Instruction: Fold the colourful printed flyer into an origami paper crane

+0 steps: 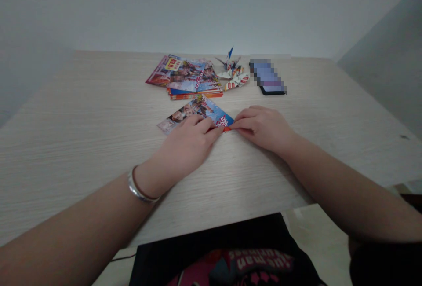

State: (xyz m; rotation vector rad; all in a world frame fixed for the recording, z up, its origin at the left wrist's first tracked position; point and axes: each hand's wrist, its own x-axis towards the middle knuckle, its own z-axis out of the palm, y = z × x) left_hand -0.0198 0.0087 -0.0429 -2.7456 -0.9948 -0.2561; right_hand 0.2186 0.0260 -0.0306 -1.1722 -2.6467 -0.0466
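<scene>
A colourful printed sheet of paper (201, 106) lies on the table, folded into a triangle with its peak pointing away from me. My left hand (189, 141) rests over its near edge, fingers bent and thumb and forefinger pressed on the paper. At the right corner, my right hand (263, 127) pinches the tip between thumb and fingers. A strip of orange shows along the near edge between the two hands. Part of the lower left side is hidden under my left hand.
Behind the folded sheet sits a stack of printed paper sheets (187, 77). Beside it are folded paper cranes (234, 72), and a phone (268, 77) lies to their right. The pale wooden table (82, 123) meets a wall at its far edge.
</scene>
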